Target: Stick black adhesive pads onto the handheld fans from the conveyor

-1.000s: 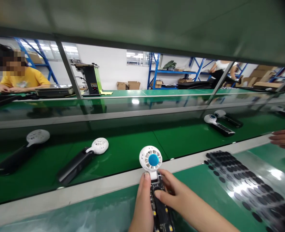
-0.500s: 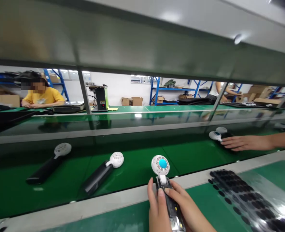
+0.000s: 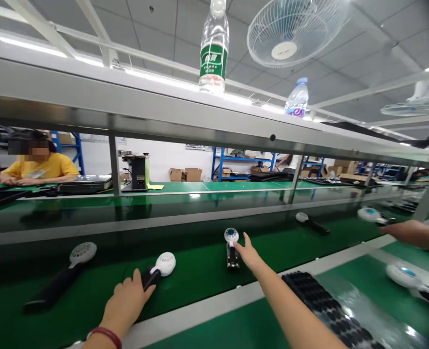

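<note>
My left hand (image 3: 127,300), with a red bracelet on the wrist, is closed round the black handle of a handheld fan (image 3: 166,264) lying on the green belt. Its white round head points away to the right. My right hand (image 3: 248,254) has its fingers apart, the thumb at the neck of a second handheld fan (image 3: 232,254). That fan lies on the belt with a blue disc in its white head and circuitry showing in its handle. Whether the thumb presses on it I cannot tell. Another handheld fan (image 3: 82,253) rests farther left.
A handheld fan (image 3: 312,224) lies farther right on the belt (image 3: 196,295). At the right edge, a co-worker's hand (image 3: 406,232) holds another. Sheets of black round pads (image 3: 319,295) lie on the near ledge. A metal shelf (image 3: 185,116) with bottles spans overhead.
The fan with the open handle has gone from both my hands onto the belt. My left hand has moved left onto another fan. The view has tilted up.
</note>
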`<action>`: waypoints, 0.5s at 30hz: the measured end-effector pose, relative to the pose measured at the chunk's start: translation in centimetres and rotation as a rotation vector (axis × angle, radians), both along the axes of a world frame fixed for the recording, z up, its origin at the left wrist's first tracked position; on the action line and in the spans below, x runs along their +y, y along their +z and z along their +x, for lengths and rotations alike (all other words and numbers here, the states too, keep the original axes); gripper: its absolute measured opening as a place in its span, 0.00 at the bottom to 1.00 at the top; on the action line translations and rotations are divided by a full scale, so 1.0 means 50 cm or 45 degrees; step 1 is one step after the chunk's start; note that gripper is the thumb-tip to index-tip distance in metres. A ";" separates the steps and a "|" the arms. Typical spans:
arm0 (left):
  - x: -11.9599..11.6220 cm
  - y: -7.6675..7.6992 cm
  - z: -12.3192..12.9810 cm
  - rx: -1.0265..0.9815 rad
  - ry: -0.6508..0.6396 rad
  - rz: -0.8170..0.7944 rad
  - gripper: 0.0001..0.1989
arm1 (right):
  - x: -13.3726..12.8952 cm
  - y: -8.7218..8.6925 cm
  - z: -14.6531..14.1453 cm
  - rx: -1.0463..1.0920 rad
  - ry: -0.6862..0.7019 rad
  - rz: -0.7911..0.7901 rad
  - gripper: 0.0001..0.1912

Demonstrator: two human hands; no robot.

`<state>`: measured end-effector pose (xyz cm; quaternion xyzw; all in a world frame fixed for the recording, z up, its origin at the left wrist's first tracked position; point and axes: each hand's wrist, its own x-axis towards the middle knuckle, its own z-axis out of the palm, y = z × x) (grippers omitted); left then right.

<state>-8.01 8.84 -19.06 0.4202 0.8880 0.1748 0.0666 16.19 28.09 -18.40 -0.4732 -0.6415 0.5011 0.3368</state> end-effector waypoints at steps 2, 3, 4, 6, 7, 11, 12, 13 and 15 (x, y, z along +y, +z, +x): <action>-0.001 -0.004 -0.005 -0.194 -0.021 0.063 0.23 | -0.059 -0.002 0.040 -0.111 0.189 0.096 0.21; -0.002 -0.002 0.007 -0.308 -0.011 0.118 0.22 | -0.100 -0.009 0.064 -0.157 0.314 0.125 0.21; -0.003 0.002 0.028 -0.451 0.002 0.186 0.21 | -0.144 -0.018 0.090 -0.203 0.440 0.132 0.20; -0.006 0.010 0.093 -0.820 0.000 0.362 0.22 | -0.226 -0.043 0.138 -0.298 0.644 0.138 0.21; -0.008 0.012 0.133 -1.055 -0.039 0.462 0.21 | -0.258 -0.056 0.157 -0.380 0.739 0.160 0.22; -0.026 -0.008 0.297 -1.878 -0.159 0.727 0.24 | -0.310 -0.102 0.184 -0.690 0.827 0.493 0.24; -0.029 -0.021 0.328 -2.019 -0.157 0.760 0.25 | -0.311 -0.108 0.180 -0.712 0.815 0.585 0.23; -0.031 -0.034 0.351 -2.125 -0.131 0.804 0.25 | -0.312 -0.113 0.175 -0.714 0.811 0.679 0.21; -0.029 -0.062 0.377 -2.245 -0.026 0.930 0.21 | -0.318 -0.122 0.161 -0.681 0.811 0.820 0.14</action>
